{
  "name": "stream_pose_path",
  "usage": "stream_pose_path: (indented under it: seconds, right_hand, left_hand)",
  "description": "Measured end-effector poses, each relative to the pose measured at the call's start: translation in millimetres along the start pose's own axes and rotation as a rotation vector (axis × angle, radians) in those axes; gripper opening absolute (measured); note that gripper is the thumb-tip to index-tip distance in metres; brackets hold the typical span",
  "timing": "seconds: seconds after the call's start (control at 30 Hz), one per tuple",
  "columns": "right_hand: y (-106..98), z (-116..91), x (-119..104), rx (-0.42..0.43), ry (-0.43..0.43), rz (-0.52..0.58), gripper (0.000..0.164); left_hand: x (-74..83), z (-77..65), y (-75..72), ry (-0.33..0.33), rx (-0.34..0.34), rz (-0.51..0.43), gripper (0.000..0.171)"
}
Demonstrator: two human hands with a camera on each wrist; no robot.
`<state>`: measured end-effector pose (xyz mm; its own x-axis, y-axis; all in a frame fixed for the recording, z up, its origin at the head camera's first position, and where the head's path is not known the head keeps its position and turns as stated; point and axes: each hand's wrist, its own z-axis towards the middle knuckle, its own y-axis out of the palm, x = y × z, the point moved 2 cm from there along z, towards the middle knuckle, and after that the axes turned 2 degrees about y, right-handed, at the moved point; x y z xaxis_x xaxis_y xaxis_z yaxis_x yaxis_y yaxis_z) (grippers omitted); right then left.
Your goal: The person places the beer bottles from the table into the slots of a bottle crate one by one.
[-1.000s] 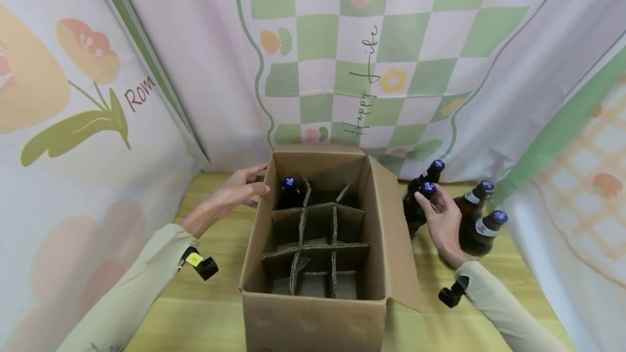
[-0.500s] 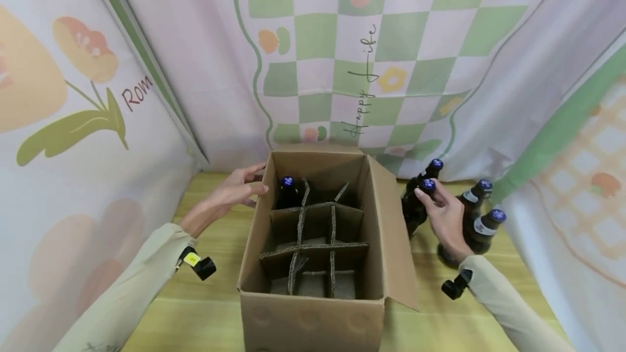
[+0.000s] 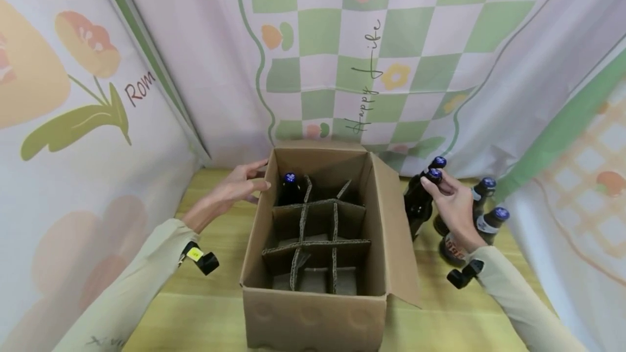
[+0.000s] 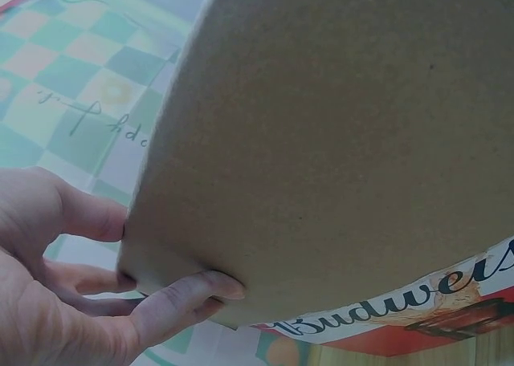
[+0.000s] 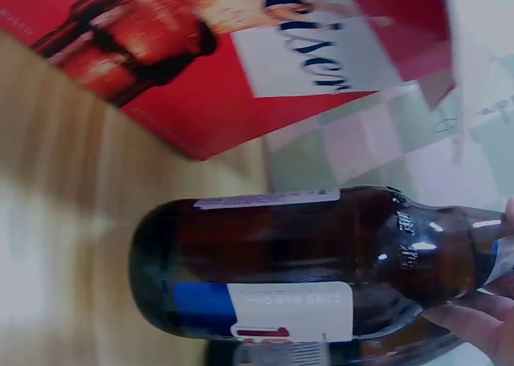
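Observation:
My right hand [image 3: 457, 205] pinches a brown glass beer bottle [image 3: 418, 205] by its neck, just under the blue cap. The right wrist view shows the lifted bottle [image 5: 273, 262] from its side, its base over the wooden table and its label partly visible. A second beer bottle [image 3: 439, 162] stands close behind it, largely hidden. To the left, my left hand [image 3: 239, 184] grips the back left edge of an open cardboard box [image 3: 313, 316]. Its fingers and thumb lie on the cardboard in the left wrist view. One blue-capped bottle [image 3: 290, 186] stands in the box's back left compartment.
Cardboard dividers [image 3: 318, 243] split the box into several compartments. A side flap [image 3: 395, 232] juts out to the right, between the box and the held bottle. Two more bottles [image 3: 491, 220] stand right of my right hand. A patterned curtain [image 3: 323, 69] hangs behind the table.
My right hand has raised the bottle slightly and moved a little to the right. My left hand keeps its hold on the box.

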<state>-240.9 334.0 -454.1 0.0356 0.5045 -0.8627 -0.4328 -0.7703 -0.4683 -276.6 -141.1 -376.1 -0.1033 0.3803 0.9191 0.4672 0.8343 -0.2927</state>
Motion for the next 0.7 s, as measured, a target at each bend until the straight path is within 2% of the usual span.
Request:
stream_pose_path:
  seconds: [0.17,0.3,0.53,0.7]
  right_hand:
    - [-17.3,7.8,-17.2,-0.053,0.0,-0.046,0.071]
    - [-28.0,12.5,-27.6,-0.113,0.005,-0.017,0.075]
    - [-36.6,12.3,-40.4,-0.209,0.049,0.008,0.082]
    - [-42.5,12.0,-51.5,-0.228,0.056,-0.012,0.081]
  left_hand:
    - [1.3,0.4,-0.6,-0.003,0.007,0.001,0.082]
    - [2.1,2.7,0.7,-0.005,0.014,-0.001,0.083]
    - [1.9,0.6,0.8,0.005,0.013,-0.007,0.083]
    - [1.7,-0.4,0.4,0.004,0.017,-0.01,0.083]
